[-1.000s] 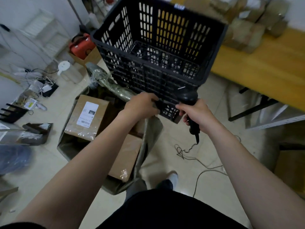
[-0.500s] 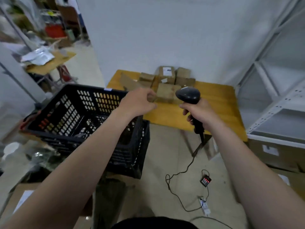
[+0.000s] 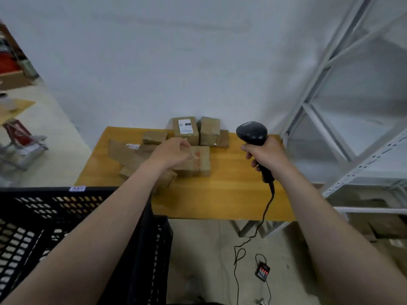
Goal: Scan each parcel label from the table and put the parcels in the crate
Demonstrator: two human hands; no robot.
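White wall (image 3: 154, 62) behind, wooden table (image 3: 220, 194) pushed against it. Parcels sat bunched on the table's far-left half, none in the crate as far as visible.

- Front parcel (image 3: 202, 161): brown box with reddish marks on top, nearest the table's middle.
- Labelled parcel (image 3: 186, 128): at the back by the wall, white label facing up. Plain parcel (image 3: 210, 129) just beside it on the right, with a flatter piece tucked against its right side.
- Small parcel (image 3: 154, 137) left of the labelled one, and a flat cardboard piece (image 3: 123, 154) lying at the pile's left edge. More brown pieces under the forearm, too hidden to separate.

Left hand (image 3: 171, 154) was over the front parcel's left edge, fingers loosely curled with nothing visibly gripped. Couldn't tell whether it touched the box.

Right hand (image 3: 266, 155) was wrapped around the handle of the black scanner (image 3: 252, 132), held above the table's right part with the head up and angled toward the pile, well apart from the parcels. Its cable (image 3: 262, 223) hung off the front edge and looped on the floor, beside a small box with red lights (image 3: 262, 271).

Black crate (image 3: 55, 216), slotted walls, sat bottom left, in front of the table's near-left corner, with the left forearm crossing above its right rim. What could be seen of its inside held no parcels.

White metal shelving (image 3: 330, 84) stood right of the table, with brown boxes on the low shelf.
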